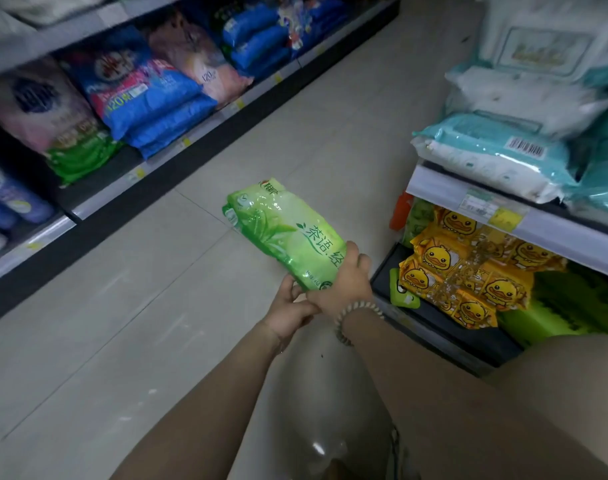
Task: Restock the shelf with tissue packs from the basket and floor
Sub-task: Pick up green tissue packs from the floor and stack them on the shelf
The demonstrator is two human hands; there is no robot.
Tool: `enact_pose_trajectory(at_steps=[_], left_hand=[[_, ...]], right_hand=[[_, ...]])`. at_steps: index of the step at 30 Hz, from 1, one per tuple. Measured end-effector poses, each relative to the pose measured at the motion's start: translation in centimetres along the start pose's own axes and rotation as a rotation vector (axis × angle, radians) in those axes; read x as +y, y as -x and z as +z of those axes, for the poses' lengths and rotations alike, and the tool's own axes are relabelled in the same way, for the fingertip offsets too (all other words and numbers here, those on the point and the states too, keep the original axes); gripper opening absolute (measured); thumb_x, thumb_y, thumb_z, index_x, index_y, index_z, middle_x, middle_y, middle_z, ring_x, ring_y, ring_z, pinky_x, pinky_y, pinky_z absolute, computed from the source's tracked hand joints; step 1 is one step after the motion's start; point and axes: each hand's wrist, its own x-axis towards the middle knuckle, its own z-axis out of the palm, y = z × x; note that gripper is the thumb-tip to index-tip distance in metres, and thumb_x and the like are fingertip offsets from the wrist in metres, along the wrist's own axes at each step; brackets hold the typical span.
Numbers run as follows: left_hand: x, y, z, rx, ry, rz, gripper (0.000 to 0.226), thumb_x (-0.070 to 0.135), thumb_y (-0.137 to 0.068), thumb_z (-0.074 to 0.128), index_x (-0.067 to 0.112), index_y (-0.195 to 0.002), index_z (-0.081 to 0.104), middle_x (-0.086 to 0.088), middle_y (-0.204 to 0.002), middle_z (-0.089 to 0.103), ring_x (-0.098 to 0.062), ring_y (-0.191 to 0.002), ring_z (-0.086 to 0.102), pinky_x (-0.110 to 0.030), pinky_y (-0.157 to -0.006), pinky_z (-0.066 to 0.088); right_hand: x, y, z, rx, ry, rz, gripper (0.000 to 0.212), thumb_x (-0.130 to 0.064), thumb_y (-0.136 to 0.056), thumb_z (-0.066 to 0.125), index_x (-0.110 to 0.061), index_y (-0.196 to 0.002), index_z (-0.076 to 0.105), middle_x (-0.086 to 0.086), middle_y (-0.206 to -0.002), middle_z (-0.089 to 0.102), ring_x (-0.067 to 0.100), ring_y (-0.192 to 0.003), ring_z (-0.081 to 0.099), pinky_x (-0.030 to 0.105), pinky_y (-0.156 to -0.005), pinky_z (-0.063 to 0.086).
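A green tissue pack (281,233) with white lettering hangs over the tiled aisle floor, its far end pointing away from me. My right hand (345,282), with a bead bracelet at the wrist, grips the pack's near end from above. My left hand (290,308) sits just below it, fingers curled against the pack's near underside. To the right is the low shelf (444,327) with yellow duck-print packs (465,275) and green packs (565,306) on it. No basket is in view.
Above that low shelf, a shelf board (434,187) carries teal and white packs (492,154). Along the left runs another shelf unit (178,181) stocked with blue, pink and green tissue bags. Pale tiled floor (122,306) lies between the two units.
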Motion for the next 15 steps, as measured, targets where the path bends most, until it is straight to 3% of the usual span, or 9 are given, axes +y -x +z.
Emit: enact_pose_trajectory(at_steps=[4, 8, 10, 13, 15], left_hand=[[3.8, 0.9, -0.5, -0.020, -0.174, 0.134, 0.077, -0.020, -0.070, 0.068, 0.020, -0.131, 0.044, -0.010, -0.113, 0.060, -0.007, -0.075, 0.068, -0.021, -0.071, 0.054], [7.8, 2.0, -1.2, -0.118, -0.270, 0.183, 0.087, -0.007, -0.063, 0.082, 0.023, -0.133, 0.040, -0.008, -0.122, 0.061, -0.019, -0.090, 0.070, -0.028, -0.080, 0.056], [9.9, 2.4, -1.7, -0.153, -0.351, 0.195, 0.099, 0.007, -0.055, 0.088, 0.028, -0.135, 0.035, -0.003, -0.127, 0.059, -0.020, -0.102, 0.067, -0.033, -0.088, 0.055], [12.7, 3.4, -2.1, -0.183, -0.395, 0.221, 0.116, 0.026, -0.046, 0.092, 0.037, -0.139, 0.025, 0.005, -0.133, 0.054, -0.020, -0.112, 0.062, -0.042, -0.096, 0.050], [14.4, 4.0, -1.8, -0.175, -0.318, 0.250, 0.108, 0.032, -0.047, 0.087, 0.042, -0.137, 0.028, 0.012, -0.131, 0.054, -0.016, -0.112, 0.062, -0.044, -0.096, 0.048]], right_hand=[[-2.1, 0.8, -2.0, 0.110, -0.143, -0.067, 0.101, -0.019, -0.051, 0.089, -0.019, -0.131, 0.027, -0.005, -0.113, 0.028, 0.010, -0.091, 0.044, 0.019, -0.077, 0.043], [-3.7, 1.3, -3.9, 0.146, -0.220, -0.114, 0.098, -0.012, -0.052, 0.087, -0.020, -0.131, 0.028, -0.005, -0.120, 0.029, 0.003, -0.089, 0.038, -0.004, -0.056, 0.033], [-4.5, 1.6, -4.7, 0.153, -0.256, -0.135, 0.099, -0.011, -0.053, 0.086, -0.021, -0.132, 0.027, -0.005, -0.121, 0.029, 0.003, -0.091, 0.038, -0.003, -0.061, 0.034], [-5.6, 2.2, -6.2, 0.185, -0.275, -0.167, 0.101, -0.014, -0.052, 0.087, -0.021, -0.133, 0.027, -0.003, -0.122, 0.030, 0.004, -0.092, 0.038, 0.014, -0.079, 0.037], [-6.1, 2.4, -6.9, 0.195, -0.275, -0.189, 0.102, -0.018, -0.053, 0.088, -0.021, -0.133, 0.026, -0.004, -0.121, 0.030, 0.003, -0.091, 0.038, 0.016, -0.080, 0.037]])
